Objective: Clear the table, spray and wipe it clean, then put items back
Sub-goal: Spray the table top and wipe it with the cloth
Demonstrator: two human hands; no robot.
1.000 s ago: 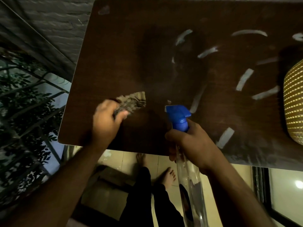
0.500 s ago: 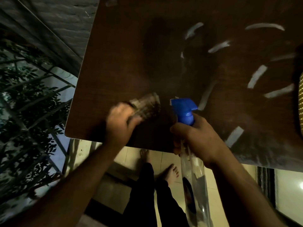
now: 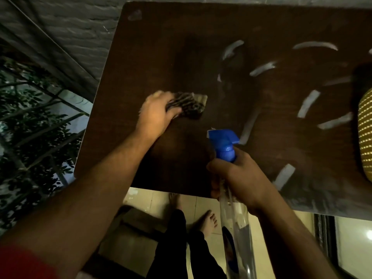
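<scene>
Dark brown wood-grain laminate makes up the tabletop [image 3: 153, 57], whose rounded near-left corner sits at the lower left and whose near edge runs rightward past both arms. Its left edge slants up toward a rounded far-left corner beside a grey brick wall [image 3: 60, 27].

The left hand [image 3: 156, 115] presses a striped rag [image 3: 188, 104] onto the wood, fingers curled round the rag's near end, in the left-centre part of the surface, well in from the left edge and from the near edge. Bare wood lies open on all sides of the rag, widest toward the far edge.

The right hand [image 3: 237, 178] hangs over the near edge with its grip clenched round the neck of a clear spray bottle [image 3: 235, 222]. The bottle's blue trigger head [image 3: 222, 140] points left over the tabletop, while the clear body slopes down off the edge above the tiled floor [image 3: 153, 200].

Pale streaks [image 3: 308, 106] are scattered across the right half of the surface, apart from the rag. At the right border a yellow ribbed object [image 3: 365, 135] rests on the tabletop, cut off by the frame. Bare feet [image 3: 209, 220] stand on the tiles just under the near edge. Leafy branches [image 3: 30, 127] show beyond the left edge.
</scene>
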